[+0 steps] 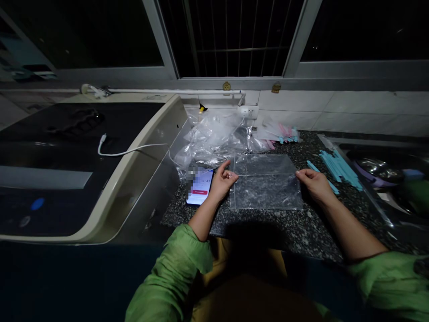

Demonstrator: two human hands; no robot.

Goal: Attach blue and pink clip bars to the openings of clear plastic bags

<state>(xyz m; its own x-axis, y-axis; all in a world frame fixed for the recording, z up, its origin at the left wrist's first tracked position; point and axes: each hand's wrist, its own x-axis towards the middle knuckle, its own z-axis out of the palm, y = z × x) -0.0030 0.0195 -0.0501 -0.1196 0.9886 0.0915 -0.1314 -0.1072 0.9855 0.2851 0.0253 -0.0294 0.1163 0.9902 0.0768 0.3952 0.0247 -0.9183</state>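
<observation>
A clear plastic bag (264,190) lies flat over the dark speckled counter, with a crease running across it. My left hand (222,181) pinches its left edge between thumb and fingers, the index finger raised. On the opposite side, my right hand (314,182) grips the right edge of the same bag with closed fingertips. Just left of my left hand rests a phone (200,185) with its screen lit. Light-blue strips (340,167) lie in a loose bunch beyond my right hand, and one strip runs partly behind it.
A heap of crumpled clear bags (217,134) sits against the tiled wall, beside bags with pink and blue strips (284,133). A large washing machine (134,179) with a white cable (134,150) stands left. The sink (402,179) holding bowls is at right.
</observation>
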